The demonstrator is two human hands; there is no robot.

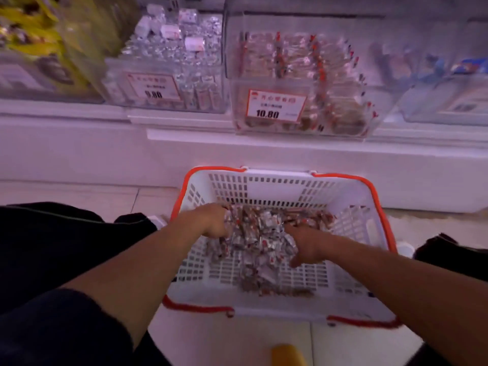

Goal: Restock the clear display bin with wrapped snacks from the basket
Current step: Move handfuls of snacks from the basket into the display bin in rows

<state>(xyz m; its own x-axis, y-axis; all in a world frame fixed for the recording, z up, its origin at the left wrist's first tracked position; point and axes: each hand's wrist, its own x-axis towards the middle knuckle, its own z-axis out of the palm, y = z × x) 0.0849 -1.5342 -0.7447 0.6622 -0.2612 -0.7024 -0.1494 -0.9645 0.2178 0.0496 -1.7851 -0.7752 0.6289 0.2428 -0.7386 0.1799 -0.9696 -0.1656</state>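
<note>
A white basket (269, 184) with orange handles stands on the floor in front of me. A heap of small wrapped snacks (260, 240), silver with red marks, lies inside it. My left hand (214, 220) digs into the left side of the heap with its fingers curled in among the wrappers. On the right side, my right hand (307, 247) is buried in the pile the same way. Above the basket, on the shelf, stands the clear display bin (303, 83) with a 10.80 price tag, partly filled with similar snacks.
Next to it on the left is another clear bin (169, 67) of silver candies, tagged 9.80. More bins flank both: yellow packets (31, 35) far left, blue packets (449, 75) far right. A yellow object (287, 353) lies on the floor tiles near me.
</note>
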